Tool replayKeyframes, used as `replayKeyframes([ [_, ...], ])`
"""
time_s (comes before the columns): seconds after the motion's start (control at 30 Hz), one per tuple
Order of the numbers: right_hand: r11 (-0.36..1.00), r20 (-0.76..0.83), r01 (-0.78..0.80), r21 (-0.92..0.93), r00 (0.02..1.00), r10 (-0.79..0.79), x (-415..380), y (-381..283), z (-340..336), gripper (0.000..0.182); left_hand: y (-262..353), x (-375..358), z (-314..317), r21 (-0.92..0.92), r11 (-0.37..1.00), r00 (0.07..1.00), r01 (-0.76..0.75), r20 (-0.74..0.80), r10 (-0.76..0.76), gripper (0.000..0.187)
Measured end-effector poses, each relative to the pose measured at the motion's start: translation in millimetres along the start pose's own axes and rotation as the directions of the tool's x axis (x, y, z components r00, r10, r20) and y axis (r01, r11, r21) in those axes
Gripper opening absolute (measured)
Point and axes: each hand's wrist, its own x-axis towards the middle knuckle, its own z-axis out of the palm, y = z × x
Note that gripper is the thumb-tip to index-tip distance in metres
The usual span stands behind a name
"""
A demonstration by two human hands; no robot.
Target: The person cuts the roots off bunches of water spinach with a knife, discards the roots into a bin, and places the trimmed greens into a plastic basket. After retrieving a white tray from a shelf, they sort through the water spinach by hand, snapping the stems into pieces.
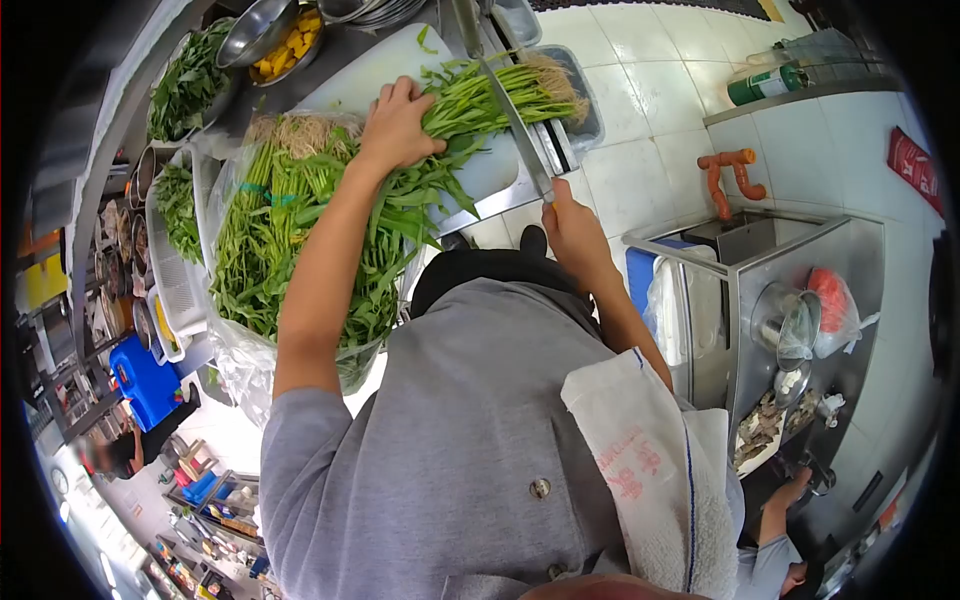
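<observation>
Draped over the person's shoulder, a white cloth towel with red printing and a blue stripe [645, 460] hangs down the front of a grey button-up shirt [450, 400], closest to the lens. Past it, the right hand [578, 235] is wrapped around the handle of a long, straight-bladed metal knife [520, 130]. Its blade crosses the stems of a bundle of long-leaved green vegetables [460, 110], which lies over a white plastic cutting board [385, 65]; I cannot tell whether the edge has bitten in.

Fingers spread, the left hand [400, 125] lies on the bundle, on the leafier side of the blade. Its underside is hidden, so whether it grips or merely presses is unclear. Light pressure could let the round stems roll or fan out, leaving a ragged cut. The greater danger, I judge, is a skid on wet stalks: the blade could swing toward the thumb, which sits nearer to it than the wrist.

Pale, stringy roots [560, 88] jut out above a grey plastic bin [595, 125]. Unsupported there, severed ends could miss it and scatter on the floor. Beneath the left forearm, a heap of the same greens [255, 255] fills a clear plastic bag [245, 365]; a careless elbow could drag leaves toward the blade.
</observation>
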Motion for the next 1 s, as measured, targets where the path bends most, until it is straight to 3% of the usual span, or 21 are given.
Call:
replayKeyframes([
  [0.07,0.999,-0.029,-0.018,-0.051,0.999,0.017,3.5,0.5,0.8,0.031,-8.3,5.8,15.5,0.083,0.952,0.901,-0.294,-0.307,0.305,0.078],
  [0.1,0.998,-0.024,-0.014,-0.056,1.000,0.013,3.2,0.7,1.9,0.031,-5.3,2.7,11.6,0.079,0.954,0.902,-0.289,-0.311,0.299,0.078],
  [0.17,0.998,-0.049,-0.009,-0.062,0.999,0.006,5.2,2.3,2.5,0.031,4.4,0.5,0.3,-0.058,0.984,0.982,-0.171,-0.093,0.165,0.068],
  [0.37,0.999,-0.053,0.009,-0.040,0.999,-0.011,0.6,4.2,4.3,0.030,17.0,-4.0,-6.4,-0.043,0.998,0.998,0.050,0.043,-0.048,0.058],
  [0.47,0.999,-0.087,-0.006,-0.050,0.996,0.002,2.3,-16.4,-6.5,0.028,28.0,11.2,-6.6,-0.010,0.998,0.996,0.057,-0.062,-0.058,0.054],
  [0.6,0.995,-0.034,0.083,-0.051,0.996,-0.085,11.6,-27.9,-11.1,0.024,33.3,20.0,-10.6,0.013,0.997,0.996,0.076,-0.053,-0.076,0.059],
  [0.7,0.984,0.012,0.129,-0.125,0.992,-0.128,14.7,-26.2,-6.7,0.023,13.4,17.9,-18.4,0.077,0.996,0.998,0.050,0.036,-0.053,0.075],
  [0.77,0.981,0.069,0.050,-0.190,0.997,-0.037,14.6,-27.3,-8.2,0.021,-18.6,25.8,-26.1,-0.160,0.987,0.944,0.003,0.327,0.050,0.099],
  [0.8,0.981,0.082,0.053,-0.187,0.996,-0.039,13.3,-29.0,-9.9,0.021,-31.0,21.8,-31.6,-0.302,0.953,0.923,0.036,0.375,0.084,0.114],
  [0.9,0.978,0.120,-0.016,-0.209,0.992,0.042,15.3,-33.7,-17.6,0.021,-41.9,19.9,-38.8,-0.414,0.907,0.870,0.076,0.472,0.142,0.119],
  [0.93,0.976,0.123,-0.023,-0.216,0.991,0.050,14.7,-34.6,-19.2,0.021,-35.9,17.9,-33.2,-0.304,0.952,0.905,-0.035,0.395,0.160,0.109],
  [0.97,0.975,0.125,-0.032,-0.222,0.990,0.061,13.8,-35.7,-20.8,0.021,-26.2,15.0,-23.7,-0.304,0.952,0.905,-0.037,0.393,0.161,0.109],
  [1.0,0.974,0.123,-0.033,-0.223,0.990,0.062,13.0,-37.6,-22.6,0.021,-14.0,10.3,-11.8,-0.167,0.983,0.941,-0.070,0.315,0.120,0.099],
])
